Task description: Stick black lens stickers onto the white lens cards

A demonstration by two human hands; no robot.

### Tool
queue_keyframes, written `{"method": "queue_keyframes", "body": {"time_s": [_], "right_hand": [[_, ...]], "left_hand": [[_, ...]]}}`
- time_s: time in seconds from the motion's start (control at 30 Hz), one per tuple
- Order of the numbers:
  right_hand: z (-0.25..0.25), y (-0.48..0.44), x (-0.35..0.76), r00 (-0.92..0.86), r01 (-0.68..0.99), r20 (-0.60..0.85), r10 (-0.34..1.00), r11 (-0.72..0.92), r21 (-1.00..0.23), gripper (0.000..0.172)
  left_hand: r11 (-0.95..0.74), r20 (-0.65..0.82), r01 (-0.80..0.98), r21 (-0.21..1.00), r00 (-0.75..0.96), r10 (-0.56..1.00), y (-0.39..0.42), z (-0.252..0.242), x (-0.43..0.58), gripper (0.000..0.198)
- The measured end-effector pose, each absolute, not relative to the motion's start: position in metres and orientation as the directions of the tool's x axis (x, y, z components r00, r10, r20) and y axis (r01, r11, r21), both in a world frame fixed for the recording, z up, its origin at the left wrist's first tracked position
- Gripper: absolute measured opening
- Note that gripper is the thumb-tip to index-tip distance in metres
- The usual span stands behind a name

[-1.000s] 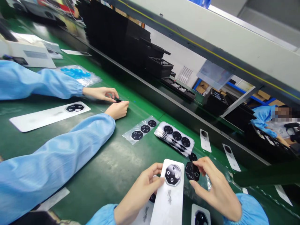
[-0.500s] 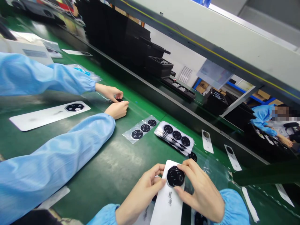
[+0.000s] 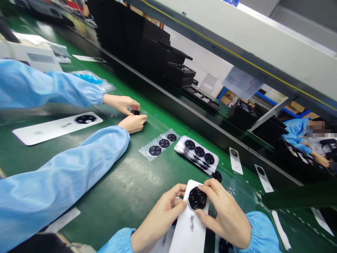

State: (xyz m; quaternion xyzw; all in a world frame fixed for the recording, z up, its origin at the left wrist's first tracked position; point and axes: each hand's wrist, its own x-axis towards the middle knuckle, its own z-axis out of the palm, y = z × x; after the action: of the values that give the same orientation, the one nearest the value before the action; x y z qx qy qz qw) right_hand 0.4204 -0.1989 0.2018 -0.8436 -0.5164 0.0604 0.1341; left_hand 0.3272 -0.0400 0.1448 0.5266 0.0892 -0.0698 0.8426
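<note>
A long white panel (image 3: 187, 232) with dark lettering stands tilted at the bottom centre, and a black octagonal disc (image 3: 197, 198) with small holes lies on its upper end. My left hand (image 3: 160, 218) grips the panel's left edge between thumb and fingers. On the other side, my right hand (image 3: 223, 214) has its thumb and fingertips at the disc's right rim, pressed on disc and panel. Beyond my hands lie a stack of white sheets (image 3: 179, 149) bearing black discs, a clear strip (image 3: 145, 151) with several discs, and a loose black disc (image 3: 217, 176).
From the left reach a co-worker's blue sleeves (image 3: 79, 168), their hands around a small dark piece. A white panel (image 3: 50, 130) lies between those arms. More white panels (image 3: 236, 165) lie at the right. A dark ledge runs behind the green table (image 3: 126, 186).
The view has shifted slightly. My hands keep the same hold on the panel and disc. More of the dark piece shows between the co-worker's hands.
</note>
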Motion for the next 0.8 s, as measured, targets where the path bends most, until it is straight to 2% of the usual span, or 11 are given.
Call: {"method": "queue_keyframes", "body": {"time_s": [0.43, 0.8], "right_hand": [[0.204, -0.198, 0.4218, 0.447, 0.864, 0.006, 0.895, -0.429, -0.263, 0.035], [0.2069, -0.1976, 0.4173, 0.461, 0.875, 0.019, 0.887, -0.451, -0.175, 0.03]], "left_hand": [[0.455, -0.221, 0.215, 0.864, 0.974, -0.04, -0.0395, 0.148, 0.3294, 0.033], [0.394, -0.159, 0.152, 0.907, 0.987, -0.017, -0.0441, 0.1477, 0.3276, 0.035]]}}
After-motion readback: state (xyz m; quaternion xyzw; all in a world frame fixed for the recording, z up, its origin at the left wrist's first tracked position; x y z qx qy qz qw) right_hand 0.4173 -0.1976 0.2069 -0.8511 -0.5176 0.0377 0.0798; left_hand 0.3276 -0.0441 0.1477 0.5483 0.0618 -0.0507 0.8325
